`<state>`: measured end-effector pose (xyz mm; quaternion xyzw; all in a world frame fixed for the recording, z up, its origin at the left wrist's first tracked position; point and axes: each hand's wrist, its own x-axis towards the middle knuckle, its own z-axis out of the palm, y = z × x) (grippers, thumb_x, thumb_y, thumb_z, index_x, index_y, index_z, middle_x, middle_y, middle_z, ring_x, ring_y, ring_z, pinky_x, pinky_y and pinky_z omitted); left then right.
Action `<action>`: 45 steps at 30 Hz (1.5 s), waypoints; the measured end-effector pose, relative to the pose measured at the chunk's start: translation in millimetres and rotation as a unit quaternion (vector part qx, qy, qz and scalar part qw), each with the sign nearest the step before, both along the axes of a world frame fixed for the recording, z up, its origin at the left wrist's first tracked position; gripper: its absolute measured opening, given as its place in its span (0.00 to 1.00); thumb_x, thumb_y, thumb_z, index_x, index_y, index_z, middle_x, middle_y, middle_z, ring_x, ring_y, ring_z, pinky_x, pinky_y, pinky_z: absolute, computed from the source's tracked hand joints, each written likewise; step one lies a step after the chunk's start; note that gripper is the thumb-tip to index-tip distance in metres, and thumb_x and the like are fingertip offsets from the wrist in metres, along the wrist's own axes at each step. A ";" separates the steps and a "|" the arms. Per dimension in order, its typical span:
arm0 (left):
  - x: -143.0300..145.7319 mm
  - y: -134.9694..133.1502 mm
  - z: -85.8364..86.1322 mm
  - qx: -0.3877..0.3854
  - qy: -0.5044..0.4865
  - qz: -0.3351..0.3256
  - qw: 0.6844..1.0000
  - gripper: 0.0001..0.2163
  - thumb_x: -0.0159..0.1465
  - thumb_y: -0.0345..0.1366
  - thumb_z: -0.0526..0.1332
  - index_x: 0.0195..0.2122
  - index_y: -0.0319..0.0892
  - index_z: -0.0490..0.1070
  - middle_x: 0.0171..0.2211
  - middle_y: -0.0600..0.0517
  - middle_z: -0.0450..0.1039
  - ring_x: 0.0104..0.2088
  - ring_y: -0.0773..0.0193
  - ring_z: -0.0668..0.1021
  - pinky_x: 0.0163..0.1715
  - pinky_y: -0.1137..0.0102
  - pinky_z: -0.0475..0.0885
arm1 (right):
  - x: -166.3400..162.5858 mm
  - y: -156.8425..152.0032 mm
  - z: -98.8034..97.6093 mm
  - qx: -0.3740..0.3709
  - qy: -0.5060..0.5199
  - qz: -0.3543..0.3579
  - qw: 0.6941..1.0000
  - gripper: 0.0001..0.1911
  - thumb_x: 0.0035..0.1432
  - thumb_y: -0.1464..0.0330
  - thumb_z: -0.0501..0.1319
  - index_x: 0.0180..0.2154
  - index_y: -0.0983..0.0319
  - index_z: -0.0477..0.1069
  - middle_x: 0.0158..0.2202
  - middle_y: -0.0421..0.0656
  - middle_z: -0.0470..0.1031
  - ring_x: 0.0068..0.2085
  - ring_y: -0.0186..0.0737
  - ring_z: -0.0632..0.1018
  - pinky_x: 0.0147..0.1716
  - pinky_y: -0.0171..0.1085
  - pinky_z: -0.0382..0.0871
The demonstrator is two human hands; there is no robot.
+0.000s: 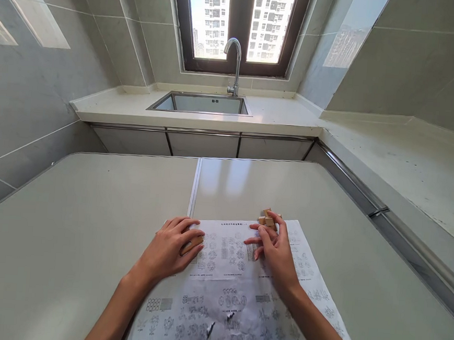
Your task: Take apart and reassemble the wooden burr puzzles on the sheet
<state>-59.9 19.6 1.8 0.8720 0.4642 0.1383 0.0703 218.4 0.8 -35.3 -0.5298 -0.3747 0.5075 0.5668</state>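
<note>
A printed sheet of puzzle diagrams (pixel 225 290) lies on the pale table (pixel 82 216) in front of me. My left hand (pixel 171 247) rests on the sheet's left edge, fingers curled over a small wooden piece (pixel 193 244). My right hand (pixel 274 244) lies on the sheet's upper right. Its fingertips pinch a small wooden interlocking puzzle (pixel 267 219) at the sheet's top edge.
A seam (pixel 193 188) divides the table top in two. Beyond it a counter holds a steel sink (pixel 203 104) with a curved tap (pixel 235 66) under a window. Another counter (pixel 416 158) runs along the right wall. Grey tiled walls close both sides.
</note>
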 end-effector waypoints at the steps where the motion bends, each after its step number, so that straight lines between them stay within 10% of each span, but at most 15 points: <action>1: 0.2 0.3 -0.3 0.002 -0.004 0.000 1.000 0.10 0.72 0.42 0.60 0.50 0.51 0.79 0.57 0.48 0.77 0.57 0.48 0.76 0.57 0.50 0.72 | 0.0 0.4 -0.3 0.001 0.000 -0.002 1.000 0.32 0.63 0.50 0.65 0.64 0.51 0.60 0.48 0.45 0.77 0.38 0.47 0.84 0.22 0.35 0.74; 16: 25.0 -13.1 0.4 0.044 -0.118 -0.029 0.992 0.07 0.73 0.38 0.60 0.50 0.49 0.74 0.51 0.48 0.79 0.52 0.52 0.79 0.53 0.56 0.73 | -6.2 -5.2 13.7 0.034 0.039 0.092 0.994 0.17 0.71 0.50 0.59 0.40 0.56 0.69 0.29 0.37 0.70 0.28 0.37 0.69 0.28 0.36 0.67; 25: 54.9 -32.8 -9.1 -0.254 -0.342 0.046 0.904 0.22 0.72 0.52 0.59 0.60 0.44 0.61 0.44 0.47 0.80 0.37 0.59 0.81 0.36 0.65 0.76 | -7.0 -15.7 12.1 0.104 0.030 0.271 0.956 0.16 0.72 0.53 0.60 0.37 0.57 0.67 0.26 0.37 0.72 0.26 0.35 0.68 0.28 0.36 0.63; 38: 54.9 -31.6 0.8 -0.361 -0.447 0.018 0.818 0.26 0.66 0.53 0.66 0.62 0.48 0.69 0.53 0.46 0.78 0.48 0.53 0.82 0.55 0.59 0.75 | -8.5 -21.8 15.3 0.134 -0.021 0.362 0.922 0.13 0.72 0.54 0.59 0.43 0.57 0.71 0.33 0.40 0.75 0.30 0.37 0.75 0.32 0.37 0.69; 45: 52.8 -33.3 3.3 -0.305 -0.445 0.048 0.841 0.27 0.59 0.41 0.74 0.60 0.50 0.72 0.55 0.48 0.79 0.56 0.50 0.79 0.60 0.57 0.72 | -9.4 -18.1 12.9 0.078 0.054 0.361 0.928 0.16 0.72 0.51 0.58 0.49 0.55 0.61 0.38 0.39 0.73 0.28 0.35 0.77 0.25 0.33 0.64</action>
